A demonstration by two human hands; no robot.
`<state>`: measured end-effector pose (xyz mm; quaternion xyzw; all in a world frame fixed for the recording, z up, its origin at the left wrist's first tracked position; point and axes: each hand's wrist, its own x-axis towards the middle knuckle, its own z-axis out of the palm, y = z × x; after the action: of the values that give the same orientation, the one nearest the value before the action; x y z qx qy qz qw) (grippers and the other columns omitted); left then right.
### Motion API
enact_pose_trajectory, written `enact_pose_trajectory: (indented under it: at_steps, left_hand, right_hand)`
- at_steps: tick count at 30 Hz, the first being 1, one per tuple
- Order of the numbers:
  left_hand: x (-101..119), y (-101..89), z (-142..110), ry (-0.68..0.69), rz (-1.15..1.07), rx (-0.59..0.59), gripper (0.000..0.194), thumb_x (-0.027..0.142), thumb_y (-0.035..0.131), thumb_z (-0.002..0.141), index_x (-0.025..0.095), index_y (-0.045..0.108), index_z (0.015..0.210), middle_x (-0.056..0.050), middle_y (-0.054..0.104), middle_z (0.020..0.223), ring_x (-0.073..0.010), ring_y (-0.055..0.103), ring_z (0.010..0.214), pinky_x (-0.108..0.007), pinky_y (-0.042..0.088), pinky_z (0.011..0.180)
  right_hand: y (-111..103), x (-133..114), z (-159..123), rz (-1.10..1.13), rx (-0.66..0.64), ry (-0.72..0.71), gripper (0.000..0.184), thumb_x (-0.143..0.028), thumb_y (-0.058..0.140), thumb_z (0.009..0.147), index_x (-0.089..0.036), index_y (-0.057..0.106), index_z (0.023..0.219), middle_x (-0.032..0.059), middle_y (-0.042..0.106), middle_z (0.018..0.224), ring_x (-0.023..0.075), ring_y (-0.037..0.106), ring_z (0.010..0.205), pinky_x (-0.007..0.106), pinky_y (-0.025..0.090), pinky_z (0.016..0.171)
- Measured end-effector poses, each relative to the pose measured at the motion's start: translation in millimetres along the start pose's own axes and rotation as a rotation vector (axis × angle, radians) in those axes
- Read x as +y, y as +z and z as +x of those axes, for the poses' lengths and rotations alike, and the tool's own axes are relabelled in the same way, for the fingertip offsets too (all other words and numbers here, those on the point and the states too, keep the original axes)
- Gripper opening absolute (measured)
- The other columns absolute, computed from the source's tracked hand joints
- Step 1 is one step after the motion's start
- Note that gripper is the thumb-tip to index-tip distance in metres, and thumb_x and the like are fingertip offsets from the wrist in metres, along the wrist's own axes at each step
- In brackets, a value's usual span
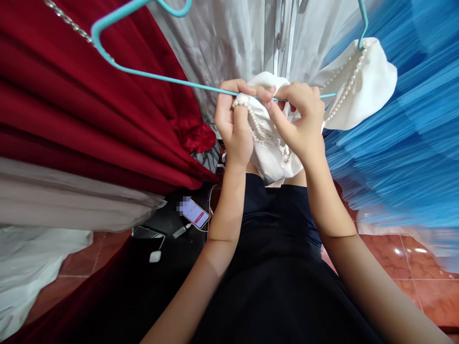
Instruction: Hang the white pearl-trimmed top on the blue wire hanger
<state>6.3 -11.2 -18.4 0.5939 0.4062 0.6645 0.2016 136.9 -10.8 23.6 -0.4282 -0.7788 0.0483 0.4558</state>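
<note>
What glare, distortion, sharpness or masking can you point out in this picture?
Head view: small glare spots on the floor tiles; blue fabric looks stretched and streaky toward the right edge; pearl trim fairly crisp; pixelated patch over one corner of the phone.

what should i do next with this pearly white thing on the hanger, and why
Probably ease the white cloth along the hanger toward its left end: that end looks bare, while pearl-edged cloth hangs at the right end, and your left hand and right hand have the rest bunched at the bar.
</note>
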Motion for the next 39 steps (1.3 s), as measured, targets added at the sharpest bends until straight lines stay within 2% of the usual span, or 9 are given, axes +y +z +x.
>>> enact_pose_trajectory:
  at_steps: [5, 9, 11, 16, 20, 25, 29, 36, 39]
  left_hand:
    - [-5.8, 6.3, 4.5, -0.005, 0.003, 0.016, 0.054, 0.067, 0.014, 0.111, 0.028, 0.052, 0.114, -0.007, 0.075, 0.112, -0.0233, 0.062, 0.133, -0.047, 0.052, 0.107]
    - [-1.2, 6.5, 7.5, -0.025, -0.057, -0.037, 0.040, 0.069, 0.038, 0.106, 0.032, 0.051, 0.103, -0.007, 0.074, 0.097, -0.0285, 0.069, 0.117, -0.048, 0.057, 0.093]
    - [-1.6, 8.2, 6.8, -0.018, -0.093, 0.058, 0.035, 0.065, 0.034, 0.108, 0.033, 0.049, 0.108, -0.007, 0.074, 0.098, -0.0274, 0.070, 0.112, -0.048, 0.057, 0.094]
    - [-6.4, 9.1, 6.6, 0.030, -0.150, 0.173, 0.033, 0.059, 0.024, 0.111, 0.032, 0.042, 0.117, -0.007, 0.073, 0.103, -0.0250, 0.071, 0.107, -0.047, 0.056, 0.101]
    - [-3.7, 3.3, 12.0, 0.081, -0.146, 0.199, 0.031, 0.058, 0.025, 0.111, 0.031, 0.040, 0.113, -0.005, 0.070, 0.092, -0.0234, 0.070, 0.095, -0.047, 0.056, 0.102]
    - [-9.3, 2.1, 11.5, 0.143, -0.169, 0.156, 0.031, 0.060, 0.027, 0.111, 0.031, 0.040, 0.114, -0.005, 0.069, 0.091, -0.0231, 0.069, 0.092, -0.046, 0.055, 0.101]
    - [-21.8, 7.6, 9.5, 0.065, -0.152, 0.108, 0.039, 0.061, 0.020, 0.111, 0.031, 0.045, 0.116, -0.006, 0.072, 0.095, -0.0230, 0.071, 0.097, -0.045, 0.055, 0.101]
    - [-3.8, 17.4, 14.2, 0.020, -0.327, 0.289, 0.018, 0.044, 0.035, 0.111, 0.030, 0.044, 0.103, -0.001, 0.063, 0.078, -0.0207, 0.067, 0.087, -0.045, 0.057, 0.102]
    - [2.9, 18.3, 15.2, -0.017, -0.381, 0.259, 0.018, 0.047, 0.041, 0.109, 0.030, 0.043, 0.102, -0.002, 0.064, 0.081, -0.0216, 0.067, 0.091, -0.045, 0.056, 0.104]
  right_hand:
    - [-14.9, 28.3, 4.4, 0.170, 0.236, -0.110, 0.035, -0.061, 0.054, 0.105, -0.031, 0.064, 0.122, 0.0051, 0.067, 0.123, 0.0189, 0.067, 0.105, 0.038, 0.059, 0.086]
    - [-40.3, 76.0, 11.7, 0.090, 0.625, -0.238, 0.039, -0.051, 0.071, 0.095, -0.029, 0.069, 0.127, 0.0002, 0.062, 0.124, 0.0231, 0.059, 0.133, 0.052, 0.046, 0.114]
    - [-49.2, 98.0, 14.6, 0.100, 0.641, -0.204, 0.048, -0.043, 0.077, 0.089, -0.030, 0.068, 0.134, -0.0012, 0.063, 0.129, 0.0228, 0.057, 0.139, 0.052, 0.040, 0.122]
    - [-47.4, 123.5, 19.0, 0.157, 0.524, -0.104, 0.019, -0.023, 0.064, 0.101, -0.018, 0.074, 0.116, -0.0043, 0.069, 0.104, 0.0094, 0.067, 0.101, 0.030, 0.050, 0.094]
    - [-45.3, 130.9, 28.7, 0.114, 0.677, -0.046, 0.024, -0.026, 0.057, 0.104, -0.014, 0.075, 0.093, -0.0079, 0.061, 0.081, 0.0033, 0.061, 0.079, 0.024, 0.044, 0.082]
    - [-55.1, 167.3, 43.9, 0.280, 0.869, 0.115, 0.031, 0.000, 0.052, 0.098, -0.016, 0.073, 0.082, -0.0061, 0.068, 0.076, 0.0062, 0.066, 0.075, 0.024, 0.050, 0.077]
    - [-55.7, 191.4, 19.7, 0.250, 1.005, 0.149, 0.023, -0.003, 0.054, 0.096, -0.017, 0.071, 0.086, -0.0094, 0.063, 0.080, 0.0050, 0.063, 0.078, 0.027, 0.051, 0.084]
    - [-39.1, 123.9, -53.1, 0.070, 1.142, 0.060, 0.043, -0.063, 0.065, 0.098, -0.022, 0.065, 0.084, -0.0038, 0.050, 0.080, 0.0111, 0.056, 0.077, 0.035, 0.050, 0.079]
    - [-31.5, 74.2, -50.9, 0.133, 1.047, -0.010, 0.033, -0.057, 0.066, 0.101, -0.026, 0.069, 0.090, -0.0015, 0.052, 0.081, 0.0135, 0.059, 0.078, 0.036, 0.050, 0.074]
